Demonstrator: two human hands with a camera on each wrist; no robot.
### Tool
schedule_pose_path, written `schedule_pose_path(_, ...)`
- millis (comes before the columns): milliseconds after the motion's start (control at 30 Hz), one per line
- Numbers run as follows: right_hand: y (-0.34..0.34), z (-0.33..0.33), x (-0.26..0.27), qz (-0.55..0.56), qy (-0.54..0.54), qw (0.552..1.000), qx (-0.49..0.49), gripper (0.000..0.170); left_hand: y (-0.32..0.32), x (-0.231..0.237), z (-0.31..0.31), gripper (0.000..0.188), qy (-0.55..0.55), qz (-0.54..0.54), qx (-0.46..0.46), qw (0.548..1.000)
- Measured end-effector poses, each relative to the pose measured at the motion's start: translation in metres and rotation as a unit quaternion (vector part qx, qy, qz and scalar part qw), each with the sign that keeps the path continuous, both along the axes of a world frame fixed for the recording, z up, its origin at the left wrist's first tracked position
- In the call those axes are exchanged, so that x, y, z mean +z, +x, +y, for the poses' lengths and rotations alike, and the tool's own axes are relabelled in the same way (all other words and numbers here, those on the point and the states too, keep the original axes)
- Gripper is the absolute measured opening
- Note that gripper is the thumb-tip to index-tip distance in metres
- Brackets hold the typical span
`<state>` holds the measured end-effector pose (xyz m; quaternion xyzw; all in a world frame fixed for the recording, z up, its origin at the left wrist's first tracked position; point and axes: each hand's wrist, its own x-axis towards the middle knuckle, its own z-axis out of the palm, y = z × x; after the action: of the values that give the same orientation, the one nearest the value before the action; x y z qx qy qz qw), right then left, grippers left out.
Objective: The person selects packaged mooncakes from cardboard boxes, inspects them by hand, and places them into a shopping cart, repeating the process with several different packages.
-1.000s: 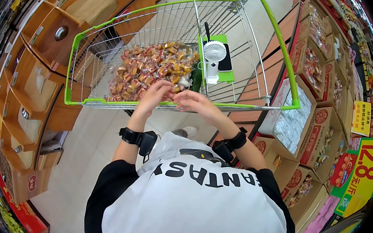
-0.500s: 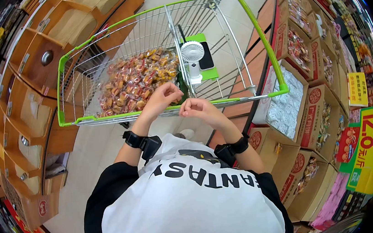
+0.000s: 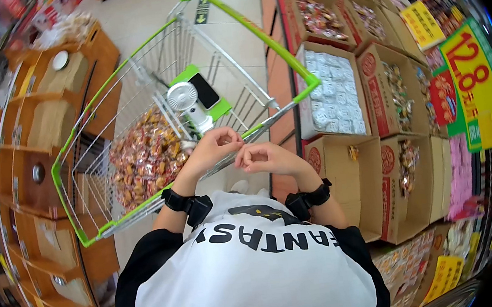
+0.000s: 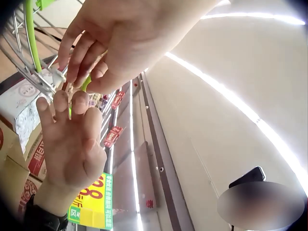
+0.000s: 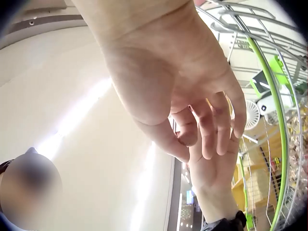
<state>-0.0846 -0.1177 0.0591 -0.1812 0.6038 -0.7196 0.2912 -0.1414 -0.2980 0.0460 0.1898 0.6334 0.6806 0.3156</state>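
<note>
My left hand [image 3: 215, 151] and right hand [image 3: 274, 157] are held close together in front of the body, near the cart's side rim. Their fingertips almost meet in the head view. Fingers on both bend loosely and hold nothing; the left wrist view shows the left palm [image 4: 130, 33] bare. Beyond them is a wire shopping cart with green trim [image 3: 257, 37]. Inside lies a big heap of individually wrapped snacks [image 3: 146, 159]. A white handheld fan [image 3: 184, 97] and a black phone [image 3: 205, 90] rest on the cart's green panel [image 3: 223, 109].
Along the right stand cardboard boxes [image 3: 346, 184] of packaged sweets, one filled with white-wrapped pieces [image 3: 333, 89]. A yellow and green price sign [image 3: 470, 70] hangs there. Wooden display bins [image 3: 38, 195] line the left. Pale floor tiles [image 3: 236, 15] stretch ahead between them.
The view has turned, so the cart now appears slanted and further left, with the boxes nearer on the right. Both hands have drawn back from over the cart and come closer together.
</note>
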Motion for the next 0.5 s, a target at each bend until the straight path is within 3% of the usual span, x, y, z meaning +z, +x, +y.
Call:
schedule_pose_path(100, 0.012, 0.024, 0.005, 0.057, 0.031, 0.997, -0.030, 0.016, -0.008, -0.002, 0.025, 0.006, -0.004, -0.004, -0.044, 0.999)
schedule_pose_path(400, 0.069, 0.080, 0.018, 0.091, 0.110, 0.972, -0.184, 0.020, -0.011, 0.007, 0.101, 0.007, -0.018, 0.014, -0.202, 0.979)
schedule_pose_path(500, 0.096, 0.093, 0.023, 0.078, 0.092, 0.959, -0.257, 0.020, -0.006, 0.002, 0.127, 0.008, -0.017, 0.007, -0.251, 0.968)
